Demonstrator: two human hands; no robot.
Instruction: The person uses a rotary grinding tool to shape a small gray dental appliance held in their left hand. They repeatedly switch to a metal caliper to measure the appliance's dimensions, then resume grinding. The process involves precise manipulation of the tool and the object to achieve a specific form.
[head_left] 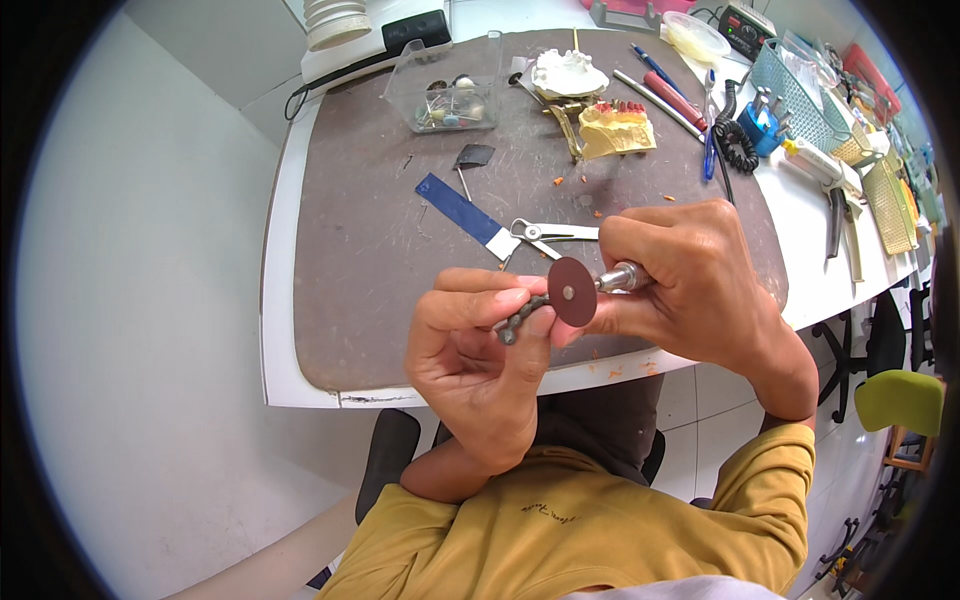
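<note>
Between the fingertips of my left hand [478,350] is a small dark grey metal dental casting [514,326] with a knobbly, tooth-like row. My right hand [690,280] is wrapped round a silver rotary handpiece [625,277]. On the tool's tip sits a round reddish-brown cutting disc [572,292], its flat face turned toward me. The disc's edge is right beside the casting; whether they touch I cannot tell. Both hands are close together above the table's near edge. Just beyond them lies a metal caliper gauge [540,232], partly behind my right hand.
A blue strip [455,210] and a dark abrasive scrap [475,155] lie on the brown mat [350,270]. Farther back are a clear box of small tools [440,95], a white plaster cast [568,75] and a yellow dental model [615,132]. Baskets [800,95] line the right side.
</note>
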